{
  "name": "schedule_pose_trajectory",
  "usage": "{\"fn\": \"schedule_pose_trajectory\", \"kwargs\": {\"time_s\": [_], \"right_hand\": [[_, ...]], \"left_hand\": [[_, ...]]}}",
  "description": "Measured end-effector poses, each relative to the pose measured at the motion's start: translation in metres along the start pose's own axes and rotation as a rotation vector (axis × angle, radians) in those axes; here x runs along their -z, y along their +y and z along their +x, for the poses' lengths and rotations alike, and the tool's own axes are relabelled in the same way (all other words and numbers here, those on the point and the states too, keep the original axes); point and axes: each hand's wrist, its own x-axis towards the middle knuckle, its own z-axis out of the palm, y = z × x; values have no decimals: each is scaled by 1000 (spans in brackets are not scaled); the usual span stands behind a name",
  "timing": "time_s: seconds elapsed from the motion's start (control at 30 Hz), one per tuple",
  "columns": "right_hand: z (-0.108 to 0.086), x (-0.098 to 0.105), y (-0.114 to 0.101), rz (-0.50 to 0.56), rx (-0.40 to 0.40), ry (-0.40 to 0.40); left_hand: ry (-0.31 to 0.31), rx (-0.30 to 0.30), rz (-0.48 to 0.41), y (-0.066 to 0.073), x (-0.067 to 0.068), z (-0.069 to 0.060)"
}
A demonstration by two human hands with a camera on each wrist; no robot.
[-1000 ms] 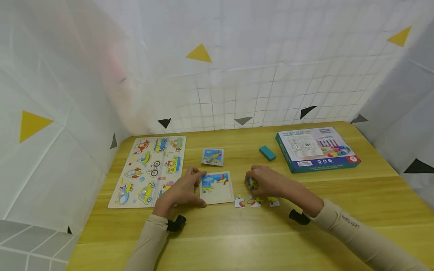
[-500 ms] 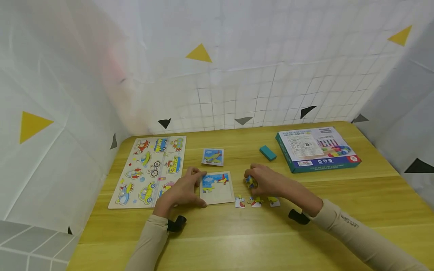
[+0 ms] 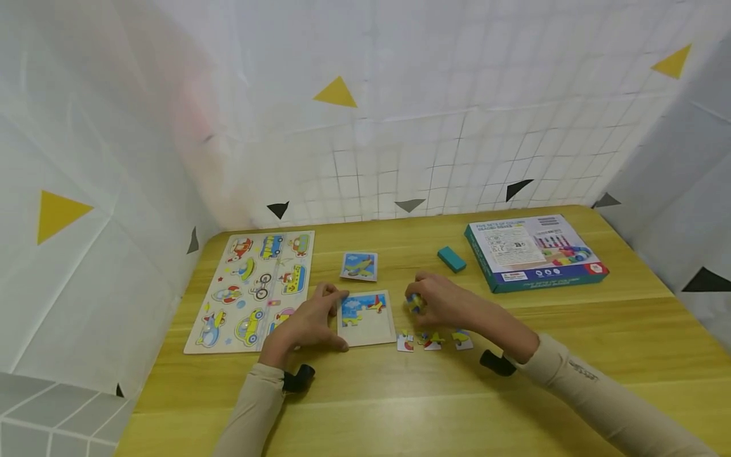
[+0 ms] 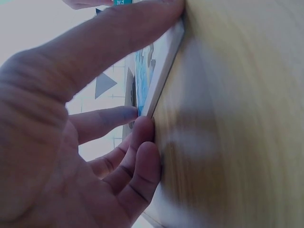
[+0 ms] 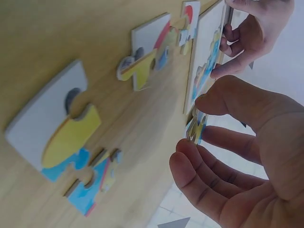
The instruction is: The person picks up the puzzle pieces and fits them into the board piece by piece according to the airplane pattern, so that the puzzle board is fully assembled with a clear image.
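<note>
Thumb and fingertips of the left hand (image 3: 311,322) (image 4: 95,123) grip the left side of a square wooden puzzle tray (image 3: 368,333) (image 4: 161,78), whose upper part holds blue, red and yellow pieces. Just right of the tray, the right hand (image 3: 451,304) (image 5: 247,142) pinches a small blue and yellow puzzle piece (image 3: 415,303) (image 5: 197,126) between thumb and fingers, above the table. Several loose pieces lie below that hand, among them a white and yellow piece (image 3: 462,339) (image 5: 71,137) and a white and red one (image 3: 405,343) (image 5: 191,16).
A picture card with a plane (image 3: 359,266) lies behind the tray. A large vehicle puzzle board (image 3: 228,289) is at the left, partly behind the left hand. A teal block (image 3: 452,259) and a flat printed box (image 3: 537,252) stand at the back right.
The right hand has shifted slightly left and back, toward the tray, with the piece in its fingers. The left hand keeps its grip on the tray in place.
</note>
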Motion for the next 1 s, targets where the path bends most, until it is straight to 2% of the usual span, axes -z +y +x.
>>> {"fn": "schedule_pose_trajectory", "kwargs": {"time_s": [0.2, 0.47, 1.0], "right_hand": [[5, -1, -4, 3, 49, 17], [12, -2, -12, 15, 54, 5], [29, -8, -27, 24, 62, -34]], "left_hand": [[0, -3, -2, 0, 0, -1], [2, -14, 3, -1, 0, 0], [-2, 3, 13, -1, 0, 1]]}}
